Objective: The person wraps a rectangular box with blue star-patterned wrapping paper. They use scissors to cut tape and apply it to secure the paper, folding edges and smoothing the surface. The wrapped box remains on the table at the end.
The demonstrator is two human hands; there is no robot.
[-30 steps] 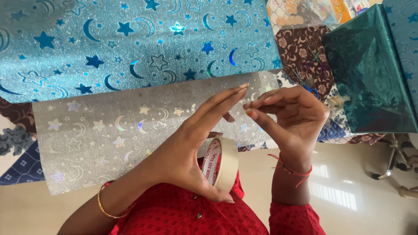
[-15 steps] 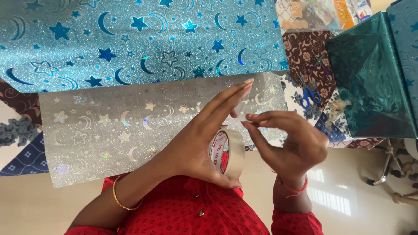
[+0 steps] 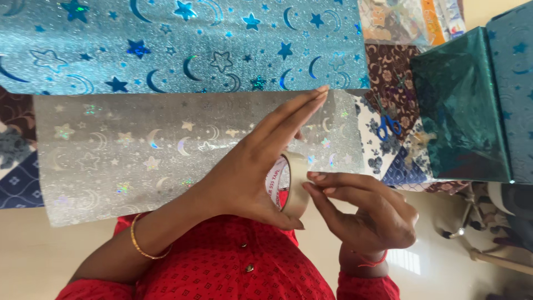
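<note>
The blue wrapping paper (image 3: 183,44) is rough glitter with shiny foil stars, the silver sheet (image 3: 122,150) is holographic and sparkly. The tape roll (image 3: 291,186) looks like glossy clear plastic. The teal wrapped box (image 3: 463,111) is slick and mirror-like.

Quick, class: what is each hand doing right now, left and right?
Left hand: closed on the tape roll, fingers stretched out.
Right hand: fingertips pinching at the roll's outer edge; holds nothing else.
</note>
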